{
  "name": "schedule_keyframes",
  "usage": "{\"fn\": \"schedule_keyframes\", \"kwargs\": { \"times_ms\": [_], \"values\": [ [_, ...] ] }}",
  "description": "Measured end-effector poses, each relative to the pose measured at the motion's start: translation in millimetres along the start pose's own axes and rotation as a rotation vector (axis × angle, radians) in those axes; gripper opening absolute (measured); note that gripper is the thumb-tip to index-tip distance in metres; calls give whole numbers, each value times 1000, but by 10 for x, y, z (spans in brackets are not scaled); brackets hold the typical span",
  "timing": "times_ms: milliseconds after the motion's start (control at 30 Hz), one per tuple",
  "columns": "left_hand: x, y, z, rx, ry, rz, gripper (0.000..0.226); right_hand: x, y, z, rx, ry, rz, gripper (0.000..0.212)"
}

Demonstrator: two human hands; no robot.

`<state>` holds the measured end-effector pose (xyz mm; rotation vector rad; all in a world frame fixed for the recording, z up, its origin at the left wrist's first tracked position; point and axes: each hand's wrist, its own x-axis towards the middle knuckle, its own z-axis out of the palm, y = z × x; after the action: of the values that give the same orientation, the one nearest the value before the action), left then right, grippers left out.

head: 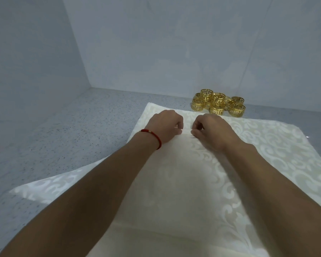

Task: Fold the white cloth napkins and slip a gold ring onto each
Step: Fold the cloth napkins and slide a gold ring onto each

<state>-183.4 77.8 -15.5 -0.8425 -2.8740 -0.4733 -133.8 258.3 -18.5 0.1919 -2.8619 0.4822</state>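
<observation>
A white damask napkin (pixel 174 182) lies spread on a grey speckled bench (pixel 63 136), its long axis running from the person's body away toward the back wall, its far edge close to the wall's foot. More patterned white cloth (pixel 276 145) shows beneath it, fanning out to the right and, at a lower corner, to the left. Both bare forearms reach out over the napkin. The left hand (pixel 166 127), a red cord bracelet (pixel 153 137) at its wrist, and the right hand (pixel 209 129) sit side by side near the napkin's far end, knuckles up, fingers curled under and thumbs turned inward, almost meeting. Each appears to pinch a small ridge of the napkin between thumb and fingers along the middle line, though the fingertips are tucked out of sight. Just beyond the right hand, past the cloth's far edge, a heap of gold rings (pixel 218 103) with cut-out key patterns is piled loose on the bench against the wall, some upright, some tipped on their sides.
</observation>
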Motion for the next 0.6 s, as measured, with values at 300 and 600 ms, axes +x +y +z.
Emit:
{"fn": "schedule_keyframes", "kwargs": {
  "times_ms": [300,600],
  "values": [
    [-87,150,-53,436,37,214,32,-177,42,21,-341,87,-302,11],
    [-159,41,44,-60,153,-61,22,-308,26,60,154,199,58,25]
  ]
}}
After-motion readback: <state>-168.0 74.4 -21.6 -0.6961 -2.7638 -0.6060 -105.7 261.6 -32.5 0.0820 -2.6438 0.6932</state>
